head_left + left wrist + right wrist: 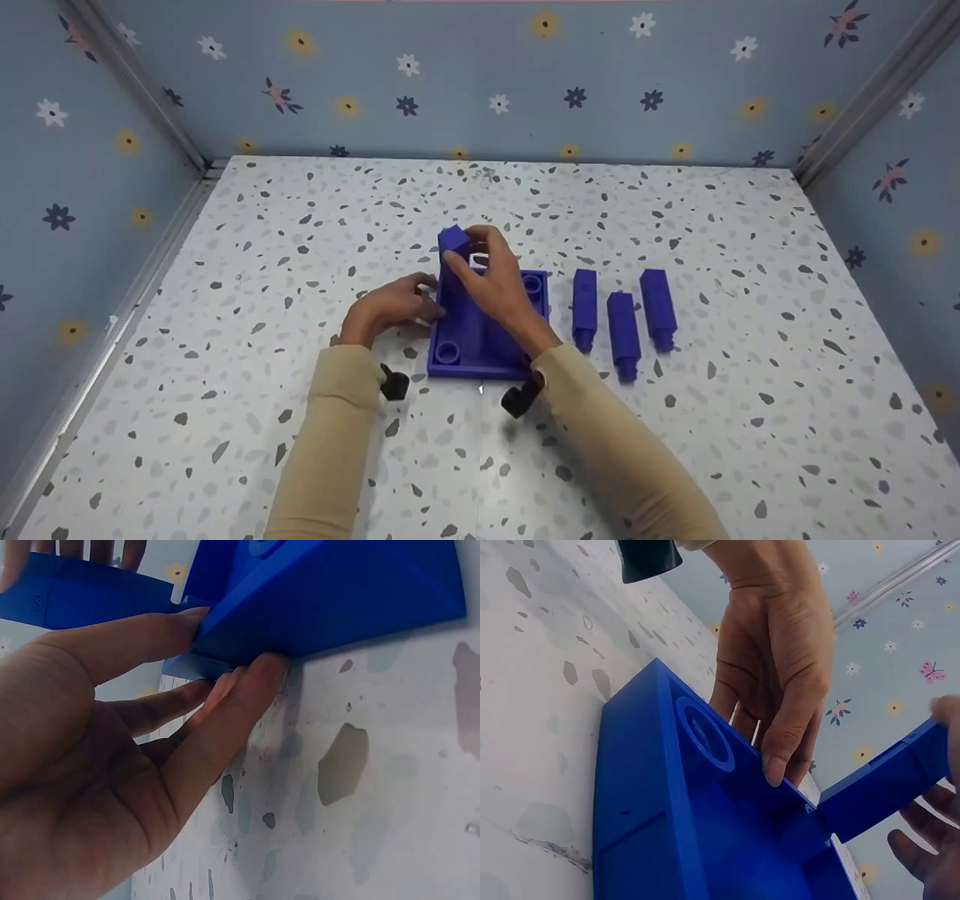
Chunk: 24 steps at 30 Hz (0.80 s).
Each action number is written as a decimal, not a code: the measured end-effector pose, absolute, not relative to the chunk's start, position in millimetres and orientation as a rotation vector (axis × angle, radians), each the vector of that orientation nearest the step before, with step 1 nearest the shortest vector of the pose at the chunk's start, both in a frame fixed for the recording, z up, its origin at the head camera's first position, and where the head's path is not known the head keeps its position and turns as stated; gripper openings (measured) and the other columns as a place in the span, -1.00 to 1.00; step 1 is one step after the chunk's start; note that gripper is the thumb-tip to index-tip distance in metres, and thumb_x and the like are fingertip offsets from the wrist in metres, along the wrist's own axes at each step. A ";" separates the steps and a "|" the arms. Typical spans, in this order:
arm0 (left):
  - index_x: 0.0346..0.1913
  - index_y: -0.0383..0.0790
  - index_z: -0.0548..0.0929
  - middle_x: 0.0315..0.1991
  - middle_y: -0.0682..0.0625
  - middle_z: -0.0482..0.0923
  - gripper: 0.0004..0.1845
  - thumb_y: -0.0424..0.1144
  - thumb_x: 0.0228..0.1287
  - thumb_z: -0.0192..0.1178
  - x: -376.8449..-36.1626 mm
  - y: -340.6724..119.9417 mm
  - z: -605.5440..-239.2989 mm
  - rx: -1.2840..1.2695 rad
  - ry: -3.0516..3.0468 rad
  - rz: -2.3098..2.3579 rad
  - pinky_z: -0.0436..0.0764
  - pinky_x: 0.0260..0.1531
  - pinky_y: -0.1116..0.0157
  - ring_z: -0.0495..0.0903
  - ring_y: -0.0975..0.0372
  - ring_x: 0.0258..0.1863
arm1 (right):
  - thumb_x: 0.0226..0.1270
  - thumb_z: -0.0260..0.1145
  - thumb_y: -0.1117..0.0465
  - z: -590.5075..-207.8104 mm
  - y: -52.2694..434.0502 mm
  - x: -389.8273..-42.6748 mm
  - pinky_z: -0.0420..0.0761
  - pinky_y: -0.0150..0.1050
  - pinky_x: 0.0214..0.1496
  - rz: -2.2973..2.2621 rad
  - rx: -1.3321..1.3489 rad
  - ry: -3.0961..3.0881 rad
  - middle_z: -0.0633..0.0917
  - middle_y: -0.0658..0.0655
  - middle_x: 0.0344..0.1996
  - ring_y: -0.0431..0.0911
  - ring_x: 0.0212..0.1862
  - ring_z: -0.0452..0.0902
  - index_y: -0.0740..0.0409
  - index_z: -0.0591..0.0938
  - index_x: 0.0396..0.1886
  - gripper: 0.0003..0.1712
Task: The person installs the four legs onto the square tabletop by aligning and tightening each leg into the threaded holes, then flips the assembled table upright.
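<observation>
A shallow blue tabletop (469, 371), like that of a small toy table, lies underside up, with round sockets showing at its corners. My left hand (394, 304) grips its left side, the thumb at the rim and the fingers along the outer wall in the left wrist view. At the far left corner, my right hand (495, 289) holds a square blue table leg (454, 240) upright between thumb and fingers. In the right wrist view the lower end of this leg (877, 787) meets the corner; how deep it sits cannot be seen.
To the right of the tabletop lie a blue leg (585, 304), a second leg (622, 330) and a third leg (658, 304), narrow ends toward me. The speckled white table (750, 450) is bounded by blue flowered panels (480, 75) at the back and sides.
</observation>
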<state>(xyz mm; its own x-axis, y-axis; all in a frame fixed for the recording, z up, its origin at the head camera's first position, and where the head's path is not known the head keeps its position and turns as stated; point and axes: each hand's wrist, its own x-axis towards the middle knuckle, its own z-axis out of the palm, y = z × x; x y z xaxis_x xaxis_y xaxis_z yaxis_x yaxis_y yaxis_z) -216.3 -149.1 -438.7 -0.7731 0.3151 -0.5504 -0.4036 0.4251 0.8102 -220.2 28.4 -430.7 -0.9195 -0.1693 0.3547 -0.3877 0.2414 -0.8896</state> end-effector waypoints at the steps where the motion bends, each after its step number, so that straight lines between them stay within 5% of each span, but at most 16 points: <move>1: 0.22 -0.22 0.25 0.03 -0.22 0.40 -0.40 -0.34 0.12 0.24 -216.2 -149.1 -438.4 -0.078 2.012 1.404 0.60 -0.11 0.18 0.52 0.04 -0.04 | 0.24 0.28 0.10 -428.6 28.3 -220.1 0.50 -0.07 0.07 1.759 0.532 -2.320 0.52 0.16 -0.01 -0.04 -0.01 0.50 0.24 0.40 0.10 -0.49; 12: 0.21 -0.21 0.25 0.04 -0.21 0.37 -0.41 -0.35 0.12 0.23 -216.6 -148.4 -437.9 -0.091 2.005 1.410 0.60 -0.13 0.18 0.52 0.05 -0.04 | 0.35 0.12 0.26 -389.9 33.3 -209.0 0.39 -0.22 0.20 2.079 0.624 -2.348 0.44 0.17 0.17 -0.08 0.15 0.39 0.23 0.38 0.23 -0.54; 24: 0.20 -0.19 0.26 0.04 -0.19 0.38 -0.41 -0.33 0.11 0.24 -215.8 -147.9 -436.8 -0.097 2.016 1.407 0.61 -0.14 0.20 0.52 0.06 -0.03 | 0.28 0.23 0.26 -393.7 32.3 -215.0 0.47 -0.25 0.10 2.158 0.575 -2.275 0.54 0.21 -0.03 -0.07 0.03 0.45 0.27 0.44 0.11 -0.58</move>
<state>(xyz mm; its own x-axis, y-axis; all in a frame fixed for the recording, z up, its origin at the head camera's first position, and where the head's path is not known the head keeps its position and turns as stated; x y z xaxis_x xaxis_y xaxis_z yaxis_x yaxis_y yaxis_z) -215.8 -147.9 -436.8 -0.7740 0.3025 -0.5563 -0.4177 0.4163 0.8076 -215.0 32.3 -393.7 -0.9339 -0.2886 0.2108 -0.2257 0.0190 -0.9740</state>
